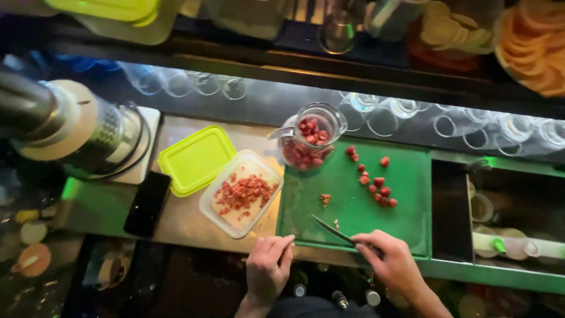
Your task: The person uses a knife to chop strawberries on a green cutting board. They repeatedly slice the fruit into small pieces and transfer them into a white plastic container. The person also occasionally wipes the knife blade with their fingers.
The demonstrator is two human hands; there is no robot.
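At the near edge of the green cutting board, right hand has fingers curled round the handle of a knife; thin dark blade, handle hidden in the grip. Long axis runs diagonal: tip points away and left toward the board's near-left corner, handle end back-right into the palm. Blade lies low over the board, can't tell if it touches. Left hand sits just off the board's near-left corner at the worktop's front edge, fingers loosely bent, close together, holding nothing. On the board: cluster of whole red strawberries right of centre, small pile of chopped red bits nearer the middle, a few specks by the blade tip. Glass jug with strawberries inside stands at the board's far-left corner. Left of the board, touching or just beside it, a clear rectangular tub with chopped red fruit, its lime-green lid lying beside it further left. Black phone flat near the worktop's front-left; a steel blender base or shaker far left. Row of upturned glasses along the back rail. Dim bar lighting, steel worktop.
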